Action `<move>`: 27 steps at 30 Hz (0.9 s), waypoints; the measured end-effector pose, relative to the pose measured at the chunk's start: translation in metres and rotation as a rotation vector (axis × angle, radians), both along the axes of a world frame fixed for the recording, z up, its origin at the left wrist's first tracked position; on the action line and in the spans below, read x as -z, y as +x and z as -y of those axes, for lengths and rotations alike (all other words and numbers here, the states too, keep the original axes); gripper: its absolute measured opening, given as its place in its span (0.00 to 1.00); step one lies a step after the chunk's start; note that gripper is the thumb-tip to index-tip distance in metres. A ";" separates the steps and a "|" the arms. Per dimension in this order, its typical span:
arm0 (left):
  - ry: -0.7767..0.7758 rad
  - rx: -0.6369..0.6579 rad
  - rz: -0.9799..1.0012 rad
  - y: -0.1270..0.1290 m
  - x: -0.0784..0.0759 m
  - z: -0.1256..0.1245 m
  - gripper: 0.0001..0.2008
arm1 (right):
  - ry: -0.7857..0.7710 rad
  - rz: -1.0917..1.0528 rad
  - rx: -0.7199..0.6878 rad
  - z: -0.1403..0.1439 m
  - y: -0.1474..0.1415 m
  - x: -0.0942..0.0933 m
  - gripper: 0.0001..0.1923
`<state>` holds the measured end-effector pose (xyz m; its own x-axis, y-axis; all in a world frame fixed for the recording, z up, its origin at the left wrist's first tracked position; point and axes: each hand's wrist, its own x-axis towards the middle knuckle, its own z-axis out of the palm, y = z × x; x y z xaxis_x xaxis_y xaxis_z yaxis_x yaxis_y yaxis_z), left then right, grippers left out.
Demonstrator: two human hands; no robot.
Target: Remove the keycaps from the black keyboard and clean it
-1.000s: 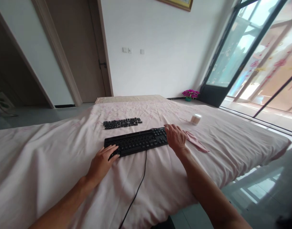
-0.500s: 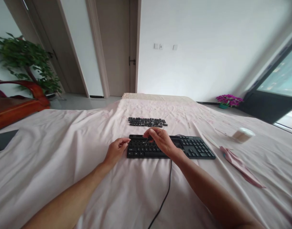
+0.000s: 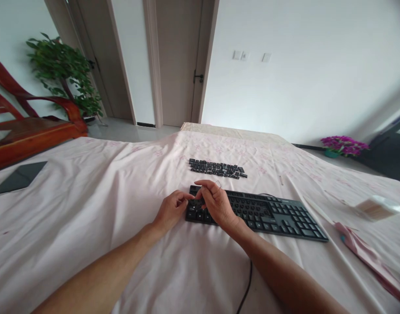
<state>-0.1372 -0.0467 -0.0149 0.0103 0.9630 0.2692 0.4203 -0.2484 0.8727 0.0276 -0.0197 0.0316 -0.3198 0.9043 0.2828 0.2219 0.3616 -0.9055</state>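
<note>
Right hand [image 3: 217, 205], fingers pinched on a small tool too tiny to identify, now over the left end of the black keyboard [image 3: 268, 212], having crossed from its right end. Left hand [image 3: 171, 210], fingers curled and empty, steadies that end. Beyond the hands: loose keycaps [image 3: 217, 168] in rows. Right: cotton-swab tub [image 3: 376, 207], well apart. Bedsheet [image 3: 88, 192] open leftward.

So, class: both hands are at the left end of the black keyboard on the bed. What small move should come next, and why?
Probably a short straight lift by the right hand, while the left hand steadies the left end of the keyboard. The right fingers are pinched over the left-hand keys, and a row of loose keycaps already lies on the sheet just beyond. What the fingers grip is too small to tell.
</note>
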 end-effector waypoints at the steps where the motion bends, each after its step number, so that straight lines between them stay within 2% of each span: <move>1: 0.008 0.005 -0.027 0.000 -0.001 0.001 0.14 | 0.016 0.021 0.016 0.001 -0.001 0.001 0.14; 3: 0.022 0.010 -0.087 0.001 -0.003 0.002 0.13 | 0.085 0.090 0.038 0.005 -0.003 0.001 0.15; 7: 0.044 0.016 -0.169 0.002 -0.004 0.003 0.11 | 0.334 0.222 0.050 0.010 -0.011 0.001 0.15; 9: 0.048 0.015 -0.192 0.002 -0.004 0.003 0.12 | 0.398 0.253 0.076 0.009 -0.015 0.003 0.15; 13: 0.058 0.007 -0.227 0.002 -0.002 0.004 0.14 | 0.408 0.283 0.105 0.007 -0.019 0.007 0.16; 17: 0.105 0.026 -0.263 0.003 -0.001 0.004 0.10 | 0.441 0.261 0.084 0.007 -0.017 0.011 0.16; 22: 0.184 0.037 -0.381 0.006 -0.007 0.008 0.08 | 0.548 0.214 -0.020 0.001 -0.012 0.019 0.16; 27: 0.252 0.060 -0.448 0.010 -0.013 0.011 0.08 | 0.518 0.141 0.015 -0.004 -0.011 0.025 0.18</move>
<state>-0.1272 -0.0574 -0.0017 0.2310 0.8631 0.4491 0.7178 -0.4628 0.5201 0.0162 -0.0155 0.0066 -0.3750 0.6627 0.6482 0.3366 0.7489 -0.5709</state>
